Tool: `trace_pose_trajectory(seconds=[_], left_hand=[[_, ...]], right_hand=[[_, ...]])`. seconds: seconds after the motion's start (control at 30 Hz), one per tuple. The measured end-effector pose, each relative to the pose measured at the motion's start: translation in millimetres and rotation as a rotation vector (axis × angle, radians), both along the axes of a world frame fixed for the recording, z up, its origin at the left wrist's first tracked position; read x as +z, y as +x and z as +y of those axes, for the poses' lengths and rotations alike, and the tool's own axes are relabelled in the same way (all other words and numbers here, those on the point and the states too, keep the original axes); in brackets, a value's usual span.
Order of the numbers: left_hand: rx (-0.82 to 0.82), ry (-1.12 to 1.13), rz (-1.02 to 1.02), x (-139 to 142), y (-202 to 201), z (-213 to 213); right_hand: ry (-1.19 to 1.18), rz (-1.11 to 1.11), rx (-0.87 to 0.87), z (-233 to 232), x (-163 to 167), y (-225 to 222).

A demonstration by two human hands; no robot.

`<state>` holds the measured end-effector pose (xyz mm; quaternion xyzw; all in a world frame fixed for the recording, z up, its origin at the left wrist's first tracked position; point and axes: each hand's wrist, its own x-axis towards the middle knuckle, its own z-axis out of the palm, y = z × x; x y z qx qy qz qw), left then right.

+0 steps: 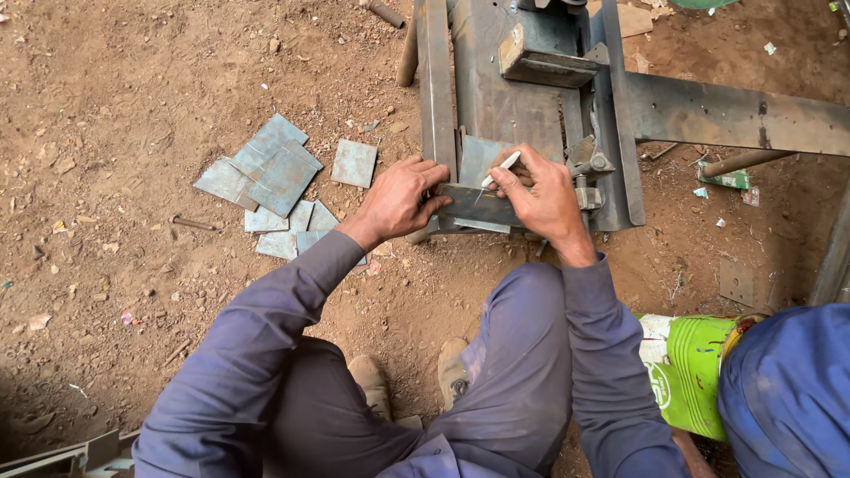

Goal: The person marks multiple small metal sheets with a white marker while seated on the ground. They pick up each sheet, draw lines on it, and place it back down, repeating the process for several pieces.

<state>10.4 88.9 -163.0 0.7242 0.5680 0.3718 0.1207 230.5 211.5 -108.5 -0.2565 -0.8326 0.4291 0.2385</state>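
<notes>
In the head view, a dark steel bar (pixel 478 204) is seen lying across the near end of a heavy steel frame (pixel 522 106) set on bare earth. The bar is pressed down at its left end by the left hand (pixel 403 196), whose fingers are curled narrowly over it. A white marking stick (pixel 501 168) is pinched between thumb and forefinger of the right hand (pixel 542 196), with its tip touching the upper edge of the bar beside a grey plate (pixel 478 159) that lies on the frame just beyond it.

As far as can be judged, marking is under way: a faint pale line appears on the bar below the stick, though it cannot be told whether it is a finished mark. A loose pile of square cut plates (pixel 276 181) lies on the ground to the left, well apart from the frame; no marks can be made out on them.

At the near right, a bright green cylindrical can (pixel 695 372) with a white label band is seen lying on its side, next to another person's blue sleeve (pixel 788 389). A small green and white carton (pixel 726 180) lies farther off, under the frame's right rail.
</notes>
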Motion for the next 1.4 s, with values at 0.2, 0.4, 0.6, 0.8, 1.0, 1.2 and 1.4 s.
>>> trace_pose_trajectory(seconds=[0.2,0.4,0.6,0.8,1.0,1.2,1.4], left_hand=[[-0.002,-0.029,0.016,1,1,0],[0.052,-0.054,-0.038,-3,3,-2],[0.080,-0.097,-0.080,-6,1,-1],[0.063,-0.038,0.009,-5,1,0],[0.058,-0.018,-0.001,-2,3,-1],[0.050,0.001,0.010,-14,1,1],[0.117,0.007,-0.017,-33,1,8]], right_hand=[[0.168,-0.026,0.017,-6,9,0],[0.502,-0.051,0.062,-16,15,3],[0.416,-0.076,0.085,-15,12,3],[0.227,0.010,-0.030,-8,5,1],[0.339,-0.042,-0.046,-13,8,-4],[0.418,-0.063,-0.052,-10,5,-1],[0.453,-0.074,-0.100,-9,-11,1]])
